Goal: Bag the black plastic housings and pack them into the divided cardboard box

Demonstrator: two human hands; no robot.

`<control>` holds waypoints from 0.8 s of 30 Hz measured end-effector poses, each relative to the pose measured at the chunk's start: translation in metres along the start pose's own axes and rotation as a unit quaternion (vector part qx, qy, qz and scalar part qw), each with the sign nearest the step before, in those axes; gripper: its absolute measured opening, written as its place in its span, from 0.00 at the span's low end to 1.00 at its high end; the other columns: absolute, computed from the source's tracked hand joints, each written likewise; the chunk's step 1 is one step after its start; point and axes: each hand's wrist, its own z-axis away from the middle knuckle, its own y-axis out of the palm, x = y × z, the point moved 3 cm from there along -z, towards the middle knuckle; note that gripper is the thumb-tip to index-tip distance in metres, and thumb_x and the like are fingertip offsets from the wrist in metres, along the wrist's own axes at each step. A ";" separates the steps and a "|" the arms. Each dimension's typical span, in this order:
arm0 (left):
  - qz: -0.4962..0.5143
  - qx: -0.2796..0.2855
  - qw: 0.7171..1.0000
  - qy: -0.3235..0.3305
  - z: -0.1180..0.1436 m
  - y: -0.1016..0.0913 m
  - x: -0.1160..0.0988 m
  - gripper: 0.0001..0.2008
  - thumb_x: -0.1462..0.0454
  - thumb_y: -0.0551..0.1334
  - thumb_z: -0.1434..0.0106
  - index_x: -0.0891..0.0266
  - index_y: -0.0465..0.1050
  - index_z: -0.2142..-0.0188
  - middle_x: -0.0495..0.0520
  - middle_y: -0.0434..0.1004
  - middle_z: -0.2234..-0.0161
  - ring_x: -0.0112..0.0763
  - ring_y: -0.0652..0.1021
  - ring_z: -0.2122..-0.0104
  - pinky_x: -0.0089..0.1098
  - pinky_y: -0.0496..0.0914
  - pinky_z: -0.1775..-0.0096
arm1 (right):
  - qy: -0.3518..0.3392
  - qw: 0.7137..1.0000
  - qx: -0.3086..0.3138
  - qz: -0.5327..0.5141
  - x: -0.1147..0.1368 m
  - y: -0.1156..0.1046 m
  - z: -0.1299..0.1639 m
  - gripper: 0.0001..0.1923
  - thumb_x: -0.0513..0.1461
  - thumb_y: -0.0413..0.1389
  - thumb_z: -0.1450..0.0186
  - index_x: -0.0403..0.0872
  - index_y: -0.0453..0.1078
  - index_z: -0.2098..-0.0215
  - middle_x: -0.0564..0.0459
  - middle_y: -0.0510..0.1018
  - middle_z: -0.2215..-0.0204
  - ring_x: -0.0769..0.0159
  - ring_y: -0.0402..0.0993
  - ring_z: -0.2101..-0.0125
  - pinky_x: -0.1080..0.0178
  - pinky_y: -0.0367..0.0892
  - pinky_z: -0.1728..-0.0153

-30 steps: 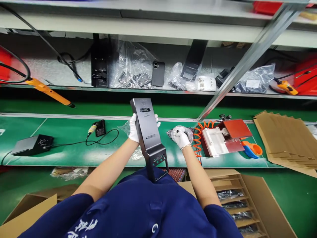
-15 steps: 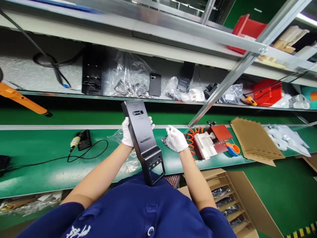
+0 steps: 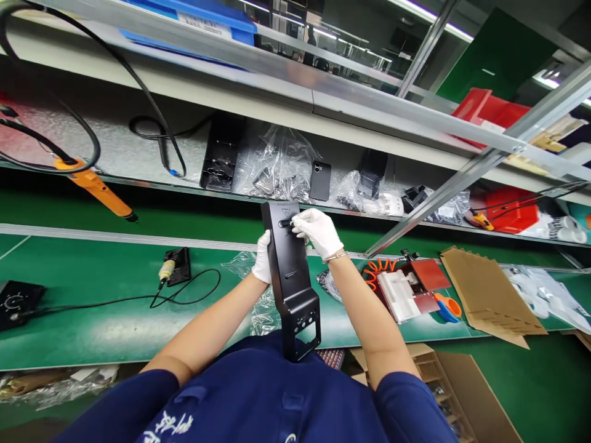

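A long black plastic housing with a stepped lower end and a square opening leans against my chest over the bench. My left hand is closed around its left side, the fingers reaching behind it. White gloves cover both hands. At the upper part of the housing, my right hand is pinched against the oval slot. What is between those fingertips, if anything, is too small to make out. Beneath my right forearm lies a clear bag of small parts.
An orange electric screwdriver hangs at the left. On the shelf are a black phone and bags of parts. A red-and-white fixture, cardboard sheets and an open carton are to the right.
My right hand has moved from above the bench, right of the housing, to its upper slot. My left hand keeps hold of the housing. The camera view has shifted.
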 end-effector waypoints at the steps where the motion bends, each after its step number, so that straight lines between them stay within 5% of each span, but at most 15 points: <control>1: 0.003 0.002 1.000 0.002 0.000 -0.001 -0.002 0.26 0.48 0.60 0.37 0.61 0.74 0.47 0.58 0.84 0.56 0.45 0.83 0.59 0.47 0.74 0.48 | 0.006 1.000 0.003 0.006 0.000 0.005 -0.004 0.15 0.47 0.67 0.44 0.46 0.70 0.71 0.55 0.77 0.76 0.68 0.76 0.75 0.66 0.74 0.73; 5: 0.019 -0.016 1.000 0.012 -0.002 -0.009 -0.008 0.24 0.49 0.60 0.37 0.63 0.75 0.48 0.58 0.85 0.58 0.46 0.83 0.59 0.46 0.73 0.47 | -0.001 0.999 -0.009 0.053 -0.003 0.019 -0.011 0.17 0.51 0.67 0.45 0.48 0.71 0.74 0.58 0.74 0.78 0.69 0.71 0.76 0.65 0.72 0.72; 11: 0.026 -0.053 0.998 0.031 -0.003 -0.023 -0.016 0.19 0.52 0.60 0.35 0.62 0.78 0.55 0.55 0.85 0.61 0.40 0.84 0.62 0.37 0.77 0.53 | -0.102 0.974 -0.096 0.178 -0.003 0.029 -0.013 0.13 0.48 0.64 0.40 0.49 0.73 0.75 0.50 0.78 0.63 0.59 0.75 0.53 0.57 0.69 0.45; 15: 0.030 -0.062 0.997 0.031 -0.001 -0.030 -0.021 0.19 0.52 0.60 0.35 0.63 0.77 0.54 0.54 0.86 0.62 0.39 0.84 0.64 0.36 0.77 0.55 | -0.097 0.971 -0.148 0.161 -0.013 0.038 -0.016 0.07 0.43 0.63 0.38 0.47 0.73 0.67 0.45 0.75 0.48 0.58 0.68 0.41 0.56 0.61 0.37; 19: 0.031 -0.084 0.996 0.013 0.002 -0.033 -0.026 0.20 0.52 0.55 0.31 0.64 0.77 0.55 0.54 0.85 0.62 0.38 0.84 0.64 0.35 0.76 0.56 | -0.009 0.991 -0.119 0.054 -0.029 0.048 -0.023 0.15 0.42 0.63 0.41 0.47 0.68 0.58 0.46 0.77 0.51 0.62 0.75 0.50 0.58 0.68 0.43; 24: 0.041 -0.082 0.996 0.007 0.005 -0.035 -0.034 0.22 0.51 0.52 0.31 0.62 0.79 0.57 0.54 0.85 0.63 0.39 0.84 0.64 0.36 0.76 0.54 | -0.011 0.993 -0.067 0.095 -0.020 0.048 -0.025 0.17 0.44 0.66 0.45 0.48 0.67 0.63 0.51 0.77 0.58 0.64 0.76 0.59 0.58 0.72 0.50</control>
